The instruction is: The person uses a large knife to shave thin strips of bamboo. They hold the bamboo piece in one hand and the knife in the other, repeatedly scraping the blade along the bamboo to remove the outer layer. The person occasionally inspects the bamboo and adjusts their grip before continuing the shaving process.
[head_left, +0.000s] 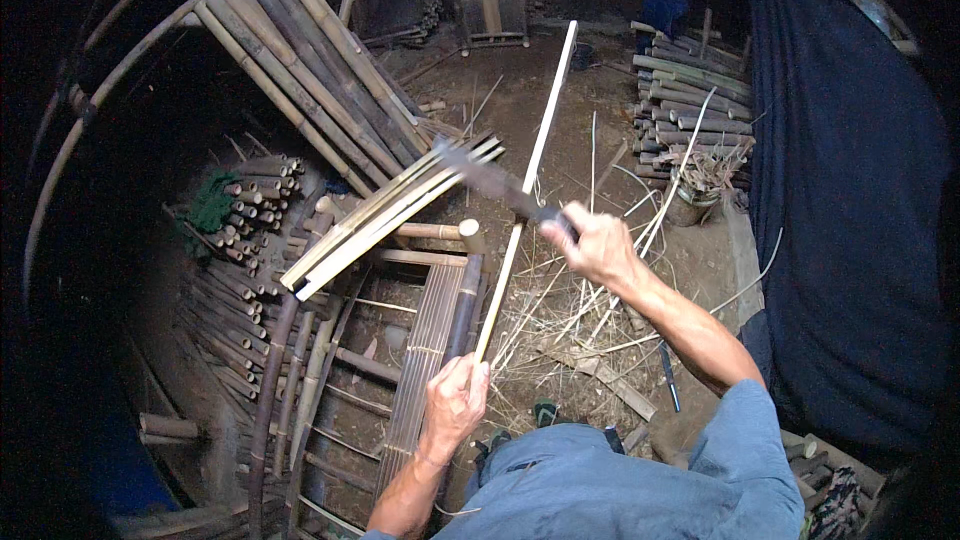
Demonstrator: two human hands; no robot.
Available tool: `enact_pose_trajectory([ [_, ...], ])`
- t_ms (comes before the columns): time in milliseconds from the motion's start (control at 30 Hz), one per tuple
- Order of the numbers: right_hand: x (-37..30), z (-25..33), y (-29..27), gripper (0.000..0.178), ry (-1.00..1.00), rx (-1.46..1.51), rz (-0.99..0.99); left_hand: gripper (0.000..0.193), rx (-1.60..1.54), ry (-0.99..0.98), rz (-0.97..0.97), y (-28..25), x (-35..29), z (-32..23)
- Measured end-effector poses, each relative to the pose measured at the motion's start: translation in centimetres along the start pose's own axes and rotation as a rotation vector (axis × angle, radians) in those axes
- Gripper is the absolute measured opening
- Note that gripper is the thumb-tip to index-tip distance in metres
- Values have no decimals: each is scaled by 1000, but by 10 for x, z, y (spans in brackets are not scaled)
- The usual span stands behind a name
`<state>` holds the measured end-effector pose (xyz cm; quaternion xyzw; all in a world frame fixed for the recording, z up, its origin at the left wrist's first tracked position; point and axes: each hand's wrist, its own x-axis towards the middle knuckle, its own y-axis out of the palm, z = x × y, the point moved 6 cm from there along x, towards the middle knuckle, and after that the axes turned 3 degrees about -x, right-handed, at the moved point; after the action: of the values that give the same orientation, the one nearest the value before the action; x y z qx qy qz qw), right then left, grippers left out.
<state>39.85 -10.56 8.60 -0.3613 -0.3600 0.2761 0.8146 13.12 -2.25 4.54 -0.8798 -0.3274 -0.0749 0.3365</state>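
My left hand (457, 407) is closed around the near end of a long, pale bamboo strip (548, 127), which slants away from me toward the far middle. In my right hand (596, 248) is the dark handle of a large knife (493, 178). Its blade, blurred by motion, points to the far left and crosses over the strip; whether it touches the strip I cannot tell. Left of the strip, several split bamboo slats (385, 215) lie across a bamboo frame (468, 230), partly behind the blade tip.
Thin bamboo shavings (560, 325) litter the ground before me. Long bamboo poles (310, 60) lean at the far left, above stacked cut poles (225, 310). More poles (690, 90) are piled at the far right, near a bucket (692, 206) of scraps. A dark cloth (850, 210) hangs right.
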Motion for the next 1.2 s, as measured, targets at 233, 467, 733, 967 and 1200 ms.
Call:
enact_pose_trajectory([
  [233,6,-14,-9,54,154,1,58,10,46,56,2,2,-9,-1],
  [467,39,-60,-32,58,123,-152,-47,10,30,53,43,8,-26,0],
  [733,92,-132,-99,71,246,-273,-158,10,-20,-48,102,13,-99,37],
  [967,100,-232,-136,63,553,206,-105,38,-360,-475,82,1,-106,106],
  [1200,-58,-191,2,38,694,672,212,40,-522,-166,-331,-72,102,46],
])
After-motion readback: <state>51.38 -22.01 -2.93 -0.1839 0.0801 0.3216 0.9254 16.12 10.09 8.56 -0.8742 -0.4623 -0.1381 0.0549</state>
